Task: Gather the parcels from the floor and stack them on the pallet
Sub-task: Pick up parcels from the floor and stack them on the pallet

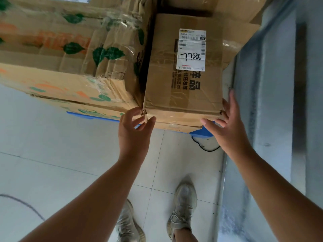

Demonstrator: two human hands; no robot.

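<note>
**A:** ok so where's the parcel at? Looks like the box (183,70) with the white label (191,49) (7786 scrawled on it) is already up on the stack, sitting on a flatter carton (176,126) that's on the blue pallet (201,133).

**B:** yep, it's right at the near right corner of the pallet, pressed up against the big leaf-print boxes (70,58) on its left. More plain cardboard behind it. Clear tape all over the top, black print under the label.

**A:** and the hands? Is the person actually holding it?

**B:** doesn't look like it. Left hand (135,133) is at the near left corner of the box, fingers loosely curled, nothing in them. Fingertips are just about at the cardboard edge, can't tell if they touch.

**A:** right one?

**B:** right hand (229,126) is spread out, fingers straight-ish, at the near right corner. A couple of fingers lie against the box's right edge, thumb points across the front. So flat contact at most, no grip.

**A:** background stuff?

**B:** pale tiled floor (52,145), grey wall (279,84) on the right, a black cable (206,148) on the floor by the pallet corner, and the person's two grey sneakers (183,206) below.
</note>
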